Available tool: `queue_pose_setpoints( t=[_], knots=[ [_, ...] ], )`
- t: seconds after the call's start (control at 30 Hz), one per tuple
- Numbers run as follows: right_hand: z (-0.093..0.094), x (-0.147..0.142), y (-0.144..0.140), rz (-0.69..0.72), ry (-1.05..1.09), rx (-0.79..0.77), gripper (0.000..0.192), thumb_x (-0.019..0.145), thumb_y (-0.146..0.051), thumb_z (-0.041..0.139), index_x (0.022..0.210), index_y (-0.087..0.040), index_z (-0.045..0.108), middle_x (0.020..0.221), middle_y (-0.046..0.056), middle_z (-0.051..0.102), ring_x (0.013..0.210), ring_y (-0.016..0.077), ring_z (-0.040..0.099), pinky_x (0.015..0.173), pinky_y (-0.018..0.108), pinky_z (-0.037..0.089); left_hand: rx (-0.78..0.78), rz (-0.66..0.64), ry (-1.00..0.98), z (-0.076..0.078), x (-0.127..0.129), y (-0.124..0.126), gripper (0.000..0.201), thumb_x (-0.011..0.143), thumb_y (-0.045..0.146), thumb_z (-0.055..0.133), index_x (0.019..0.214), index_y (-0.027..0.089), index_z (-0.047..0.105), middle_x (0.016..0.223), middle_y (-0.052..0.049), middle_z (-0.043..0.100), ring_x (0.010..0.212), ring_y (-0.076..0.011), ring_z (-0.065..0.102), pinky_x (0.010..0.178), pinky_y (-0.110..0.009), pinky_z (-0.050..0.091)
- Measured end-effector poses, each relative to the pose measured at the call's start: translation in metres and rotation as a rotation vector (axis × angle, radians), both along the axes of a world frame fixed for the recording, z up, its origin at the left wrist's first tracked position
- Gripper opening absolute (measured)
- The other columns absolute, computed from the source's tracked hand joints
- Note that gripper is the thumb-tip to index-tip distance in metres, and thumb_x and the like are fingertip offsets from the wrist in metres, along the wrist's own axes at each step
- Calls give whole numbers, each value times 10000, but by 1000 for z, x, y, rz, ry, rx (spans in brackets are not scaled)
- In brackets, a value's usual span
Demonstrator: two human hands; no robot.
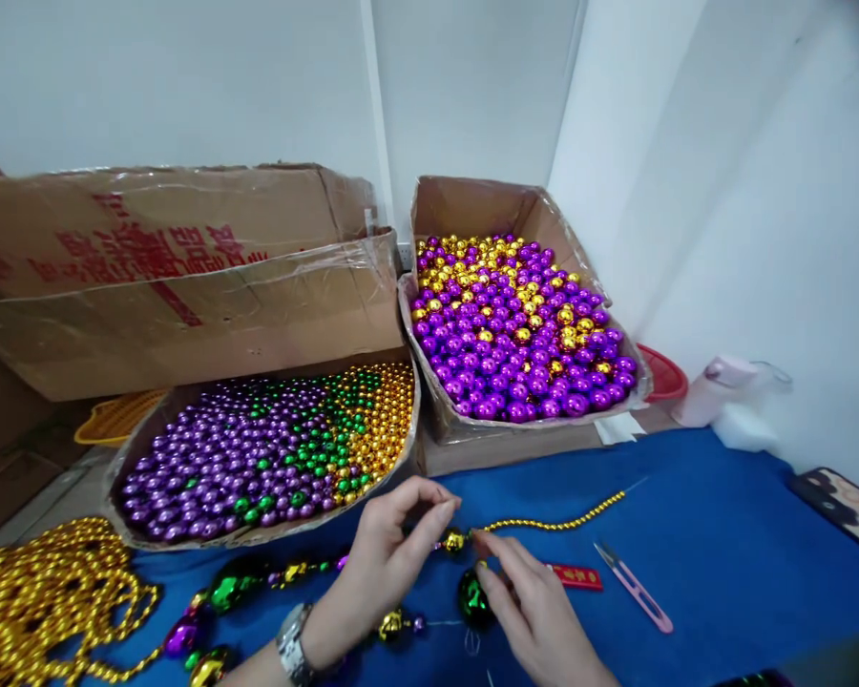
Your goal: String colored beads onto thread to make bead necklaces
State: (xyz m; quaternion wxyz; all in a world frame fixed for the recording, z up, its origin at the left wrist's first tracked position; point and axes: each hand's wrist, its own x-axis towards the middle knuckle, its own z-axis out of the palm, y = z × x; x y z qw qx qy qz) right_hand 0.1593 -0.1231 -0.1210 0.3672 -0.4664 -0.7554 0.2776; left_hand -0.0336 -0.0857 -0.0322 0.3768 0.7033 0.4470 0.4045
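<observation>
Left hand (390,551) pinching, right hand (536,611) curling (holds unclear, can't tell) by metallic-green round bead (471,601); probably threading, next needing precision.

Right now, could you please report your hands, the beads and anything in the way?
Left hand nearly pinched, grip unclear; right hand at large green bead. Bead strand runs behind left hand. Red strip beside right hand.

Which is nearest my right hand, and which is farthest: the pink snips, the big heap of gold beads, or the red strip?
From your right hand:
1. Red strip: right beside the hand, partly hidden by it.
2. Pink snips: farther right on the blue cloth.
3. Gold bead heap: way over on the far left.
</observation>
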Motion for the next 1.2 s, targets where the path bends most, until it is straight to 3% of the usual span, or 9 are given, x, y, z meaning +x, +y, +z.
queue_pose_setpoints(
  t=[0.17, 0.27, 0.4, 0.6, 0.7, 0.83, 1.0, 1.1, 1.2],
  knots=[
    [13, -9, 3, -69, 206, 5, 227, 955, -268, 400, 971, -231, 623, 813, 31, 638, 709, 143, 625, 646, 194, 490, 3, -94, -18, 42, 14, 29, 236, 886, 346, 503, 813, 144, 601, 796, -46, 659, 710, -148, 592, 629, -232, 466],
    [17, -6, 5, -113, 274, 0, 237, 943, -309, 430, 879, -223, 642, 768, 28, 631, 645, 136, 611, 584, 186, 472, 167, -113, 196, 55, 26, 67, 321, 942, 355, 364, 903, 156, 614, 841, -48, 658, 747, -150, 594, 665, -240, 461],
    [23, -5, 6, -117, 336, 8, 228, 929, -309, 464, 935, -231, 679, 795, 35, 639, 685, 138, 625, 618, 192, 471, 446, 53, 797, 52, 49, 136, 268, 882, 339, 480, 1042, 162, 602, 940, -112, 652, 918, -246, 570, 831, -362, 417],
    [18, -8, 7, -124, 496, -160, 273, 905, -384, 500, 984, -206, 691, 767, 44, 627, 583, 128, 625, 535, 188, 481, 423, 91, 903, 30, 76, 192, 249, 693, 255, 687, 907, 137, 640, 868, -178, 652, 1009, -405, 506, 860, -580, 322],
    [17, -7, 8, -144, 492, -190, 299, 906, -409, 486, 931, -190, 687, 764, 47, 627, 579, 126, 616, 527, 184, 476, 426, 67, 833, 36, 77, 187, 259, 703, 232, 662, 950, 157, 638, 933, -155, 625, 975, -367, 539, 851, -552, 360],
    [20, -3, 5, -168, 413, -158, 335, 925, -406, 446, 817, -179, 668, 715, 40, 618, 597, 128, 596, 546, 180, 464, 409, 8, 607, 51, 62, 153, 323, 820, 288, 551, 1130, 198, 563, 1072, -110, 576, 951, -242, 576, 815, -372, 459],
    [24, 0, -3, -137, 302, -106, 294, 937, -357, 435, 840, -189, 656, 708, 29, 612, 646, 138, 597, 567, 178, 453, -227, -113, -436, 42, 23, 90, 346, 865, 307, 540, 1199, 224, 498, 962, -53, 596, 762, -159, 638, 627, -245, 505],
    [22, -3, -7, -82, 203, -74, 212, 936, -299, 452, 893, -214, 642, 748, 15, 627, 663, 128, 600, 605, 180, 441, -457, -52, -712, 25, 0, 58, 335, 877, 290, 544, 1204, 219, 513, 975, -61, 615, 750, -148, 655, 633, -223, 522],
    [17, -7, -10, -19, 133, -48, 202, 940, -267, 437, 874, -220, 622, 743, 6, 614, 663, 124, 590, 622, 192, 425, -516, 29, -824, 11, -16, 35, 306, 865, 241, 577, 1162, 174, 553, 1061, -87, 618, 794, -132, 651, 692, -197, 529]
  ],
)
